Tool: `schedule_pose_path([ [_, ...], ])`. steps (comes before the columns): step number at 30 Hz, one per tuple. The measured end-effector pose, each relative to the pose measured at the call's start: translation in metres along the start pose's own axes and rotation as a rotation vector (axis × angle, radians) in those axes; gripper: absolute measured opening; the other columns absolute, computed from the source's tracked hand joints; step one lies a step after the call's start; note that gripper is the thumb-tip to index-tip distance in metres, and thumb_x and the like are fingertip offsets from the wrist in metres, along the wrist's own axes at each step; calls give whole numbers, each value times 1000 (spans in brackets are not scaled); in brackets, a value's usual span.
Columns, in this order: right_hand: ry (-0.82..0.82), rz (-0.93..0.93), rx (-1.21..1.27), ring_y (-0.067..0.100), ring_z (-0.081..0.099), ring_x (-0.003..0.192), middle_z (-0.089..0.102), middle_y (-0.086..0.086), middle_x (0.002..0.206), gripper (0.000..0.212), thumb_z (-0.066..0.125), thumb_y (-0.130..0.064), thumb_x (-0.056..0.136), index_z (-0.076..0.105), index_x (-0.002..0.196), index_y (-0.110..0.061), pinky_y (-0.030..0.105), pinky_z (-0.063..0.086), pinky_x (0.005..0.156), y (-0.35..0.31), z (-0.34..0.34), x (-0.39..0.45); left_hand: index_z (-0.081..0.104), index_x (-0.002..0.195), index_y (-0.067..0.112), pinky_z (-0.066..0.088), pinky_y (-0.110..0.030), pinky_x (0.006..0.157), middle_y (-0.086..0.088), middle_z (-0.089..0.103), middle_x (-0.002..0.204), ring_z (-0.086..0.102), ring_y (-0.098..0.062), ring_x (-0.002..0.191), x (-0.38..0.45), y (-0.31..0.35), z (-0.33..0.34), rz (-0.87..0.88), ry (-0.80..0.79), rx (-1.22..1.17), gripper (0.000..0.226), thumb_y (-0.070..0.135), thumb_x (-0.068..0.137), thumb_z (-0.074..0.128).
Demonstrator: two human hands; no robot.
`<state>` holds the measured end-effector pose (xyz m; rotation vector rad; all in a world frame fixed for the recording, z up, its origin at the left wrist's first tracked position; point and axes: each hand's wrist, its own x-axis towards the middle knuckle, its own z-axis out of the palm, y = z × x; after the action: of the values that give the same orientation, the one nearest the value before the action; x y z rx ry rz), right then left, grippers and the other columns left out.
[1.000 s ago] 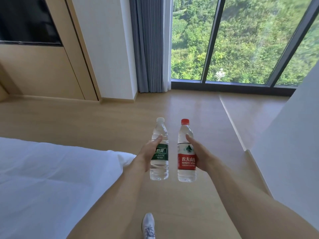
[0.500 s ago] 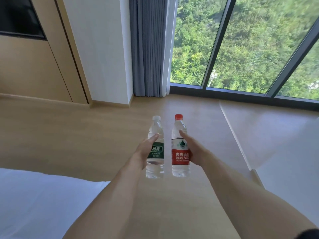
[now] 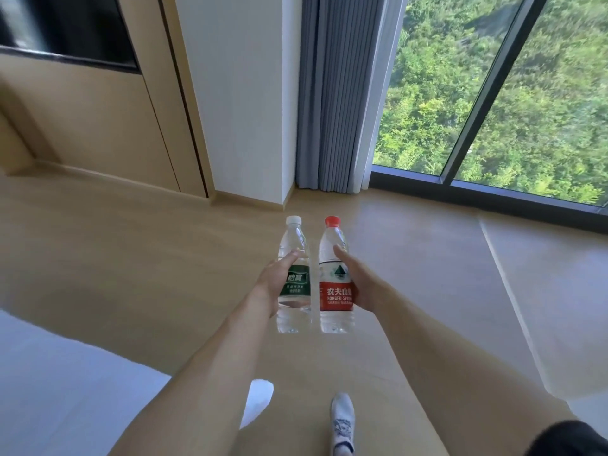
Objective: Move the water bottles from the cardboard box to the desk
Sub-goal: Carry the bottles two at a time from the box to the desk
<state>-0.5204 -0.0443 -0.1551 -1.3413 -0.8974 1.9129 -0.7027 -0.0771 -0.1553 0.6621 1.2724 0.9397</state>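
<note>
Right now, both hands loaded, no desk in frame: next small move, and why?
Probably keep walking and turn to find the desk, keeping both grips. The left hand holds the white-capped bottle and the right hand the red-capped bottle, both upright, side by side over bare floor. Only bed, curtain and window show, so nowhere to set them down yet.

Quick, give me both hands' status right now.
Left hand: holding the green-label bottle upright, off the floor.
Right hand: holding the red-label bottle upright, beside the other.
</note>
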Motion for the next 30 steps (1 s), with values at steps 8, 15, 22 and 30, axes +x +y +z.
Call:
schedule_pose_path([
  [8,-157,75,-103,40,65,110,63,25,131,69,64,-53,91,54,137,-2,48,52,101,-87,4,151,61,133,11,48,-65,100,-27,64,127,66,-46,109,112,72,-17,22,188,-117,59,52,90,65],
  [15,-229,93,-140,29,72,78,72,18,101,62,70,-48,88,57,129,-4,43,59,80,-152,23,245,59,131,4,52,-54,85,-19,62,104,63,-36,91,174,126,-42,59,257,-226,62,52,92,62],
  [22,-344,154,-237,32,71,87,69,23,120,62,68,-50,90,57,130,-5,46,57,89,-174,85,321,52,139,5,44,-68,102,-21,60,111,62,-39,99,216,159,-97,85,378,-303,67,52,93,62],
  [30,-455,178,-329,31,68,88,68,20,112,60,63,-51,93,57,132,-6,48,53,96,-213,192,433,58,131,7,49,-66,97,-20,64,104,65,-38,93,280,200,-203,98,506,-383,56,48,92,66],
])
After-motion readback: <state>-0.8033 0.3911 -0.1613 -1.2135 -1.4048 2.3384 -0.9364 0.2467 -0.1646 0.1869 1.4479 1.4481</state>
